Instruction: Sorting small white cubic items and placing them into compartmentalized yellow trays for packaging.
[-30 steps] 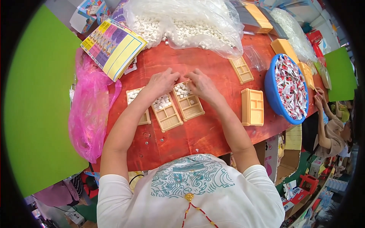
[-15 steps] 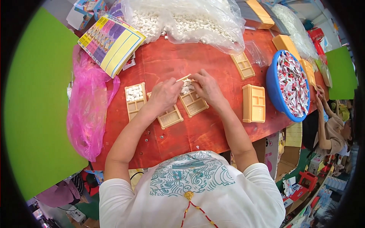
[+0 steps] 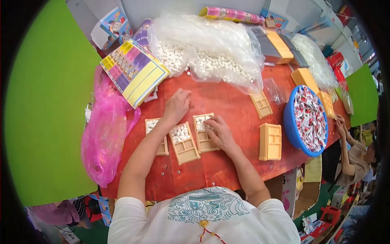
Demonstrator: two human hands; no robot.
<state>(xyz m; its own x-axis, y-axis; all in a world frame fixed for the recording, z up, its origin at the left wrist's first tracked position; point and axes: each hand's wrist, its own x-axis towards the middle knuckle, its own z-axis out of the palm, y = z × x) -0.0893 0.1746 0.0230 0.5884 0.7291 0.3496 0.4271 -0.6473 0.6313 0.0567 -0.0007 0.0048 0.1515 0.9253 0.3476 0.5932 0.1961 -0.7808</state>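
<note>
Three cream compartment trays lie in front of me, with small white blocks in their far compartments: a left tray [image 3: 162, 147], a middle tray [image 3: 187, 149] and a right tray [image 3: 207, 145]. My right hand [image 3: 222, 135] is over the right tray, its bent fingertips touching the white blocks [image 3: 201, 120] there. Whether a block is between them is hidden. Beyond the left tray, my left hand [image 3: 177, 106] is raised with its fingers curled together; what they hold, if anything, does not show. My left forearm covers part of the left tray.
A clear bag [image 3: 207, 44] of white blocks lies at the back. A printed card stack [image 3: 134, 73] and pink bag [image 3: 105, 142] are left. Rightward are stacked trays [image 3: 270, 142], a single tray [image 3: 261, 105] and a blue basin [image 3: 289, 118] of sachets. Another person's hands [image 3: 342, 126] are far right.
My left hand has left the right tray and moved away leftward, uncovering the middle tray. My right hand stays at the right tray, now on its blocks. The view has tilted up.
</note>
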